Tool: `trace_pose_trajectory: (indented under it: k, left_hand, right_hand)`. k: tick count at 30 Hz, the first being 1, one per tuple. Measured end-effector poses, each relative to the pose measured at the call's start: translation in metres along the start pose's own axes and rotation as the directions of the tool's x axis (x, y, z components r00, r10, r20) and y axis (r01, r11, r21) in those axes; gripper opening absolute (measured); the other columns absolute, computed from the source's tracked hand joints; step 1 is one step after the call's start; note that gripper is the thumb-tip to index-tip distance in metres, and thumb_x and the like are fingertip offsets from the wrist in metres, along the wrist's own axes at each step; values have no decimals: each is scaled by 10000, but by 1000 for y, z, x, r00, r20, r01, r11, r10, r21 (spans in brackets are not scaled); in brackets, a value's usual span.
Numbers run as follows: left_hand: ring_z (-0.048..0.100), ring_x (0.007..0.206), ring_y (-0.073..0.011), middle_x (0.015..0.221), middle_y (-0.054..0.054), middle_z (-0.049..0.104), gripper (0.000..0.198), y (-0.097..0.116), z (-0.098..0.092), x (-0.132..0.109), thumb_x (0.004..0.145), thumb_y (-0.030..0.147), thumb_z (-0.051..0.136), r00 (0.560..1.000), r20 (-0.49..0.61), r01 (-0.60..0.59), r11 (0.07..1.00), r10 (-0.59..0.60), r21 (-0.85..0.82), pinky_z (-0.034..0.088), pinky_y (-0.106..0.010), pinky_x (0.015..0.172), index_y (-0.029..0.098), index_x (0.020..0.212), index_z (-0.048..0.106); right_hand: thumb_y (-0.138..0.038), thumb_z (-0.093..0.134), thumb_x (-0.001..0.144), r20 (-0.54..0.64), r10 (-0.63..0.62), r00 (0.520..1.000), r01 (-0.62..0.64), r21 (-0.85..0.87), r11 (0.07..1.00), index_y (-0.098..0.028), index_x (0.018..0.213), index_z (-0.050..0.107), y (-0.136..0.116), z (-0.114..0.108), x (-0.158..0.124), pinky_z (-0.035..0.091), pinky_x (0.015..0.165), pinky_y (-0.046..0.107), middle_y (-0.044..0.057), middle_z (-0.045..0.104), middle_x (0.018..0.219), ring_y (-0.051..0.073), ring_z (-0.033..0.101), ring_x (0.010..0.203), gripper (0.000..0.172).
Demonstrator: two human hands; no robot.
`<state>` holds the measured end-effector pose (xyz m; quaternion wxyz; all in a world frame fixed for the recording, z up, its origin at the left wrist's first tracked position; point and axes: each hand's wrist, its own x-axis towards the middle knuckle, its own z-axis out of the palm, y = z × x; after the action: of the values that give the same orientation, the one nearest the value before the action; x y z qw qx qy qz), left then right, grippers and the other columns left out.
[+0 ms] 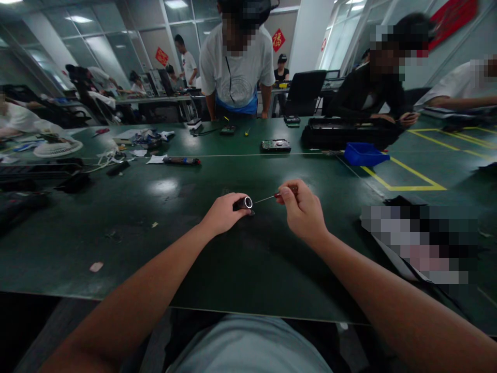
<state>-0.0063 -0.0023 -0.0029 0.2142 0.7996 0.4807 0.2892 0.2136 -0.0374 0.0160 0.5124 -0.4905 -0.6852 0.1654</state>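
My left hand is closed around a small black cylinder with a bright ring at its open end, which faces right. What the cylinder belongs to I cannot tell. Between the thumb and fingers of my right hand is the red handle of a screwdriver. Its thin metal shaft points left at the ringed end; whether the tip touches it is too small to tell. Both hands are just above the green table.
A blue bin stands right of centre beside a long black case. An opened electronic device lies ahead, and a dark tube-shaped tool to the left. Clutter and a white fan are far left. A person stands across the table.
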Motion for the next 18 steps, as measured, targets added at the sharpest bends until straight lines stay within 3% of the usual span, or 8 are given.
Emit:
trace_pose_trajectory:
  k: [3,6,8,13,18]
  left_hand:
    - [638,1032,-234,1116,-79,695,323,-5,3,2,829,253,718,996,-66,46,986,-57,-158,484,-416,961,186,1138,653]
    - [634,1022,-200,1158,-90,662,352,-12,5,5,907,254,605,996,-59,45,927,-72,-372,491,-375,943,184,1250,564]
    - [627,952,-178,1129,-84,648,344,-14,5,5,952,293,532,994,-60,59,905,-92,-422,499,-342,885,191,1281,517]
    - [585,785,-179,913,-40,631,362,-9,1,2,955,480,519,992,-34,109,966,-120,-233,490,-333,745,194,1175,549]
    - [611,1016,-253,1126,-99,655,289,-4,3,1,938,365,567,1000,21,18,998,-19,62,480,-406,901,188,1163,604]
  right_hand:
    - [-364,459,994,-12,3,1000,-3,13,1000,-232,935,562,-1,0,0,502,695,336,28,701,799,190,690,748,178]
    - [-378,464,993,-11,2,1000,-1,42,999,-233,934,565,-1,-1,0,511,691,336,28,700,804,192,693,748,186]
    - [-385,463,995,-4,1,1000,-1,58,998,-234,941,567,-1,-1,-1,516,696,341,28,699,808,194,694,752,191]
    - [-387,460,1001,14,-23,1000,22,31,999,-231,953,574,1,-1,-1,507,706,346,35,698,824,196,690,768,199]
    - [-392,451,1003,28,-24,999,24,2,1000,-233,954,579,0,-2,-1,495,694,342,34,699,823,195,686,761,210]
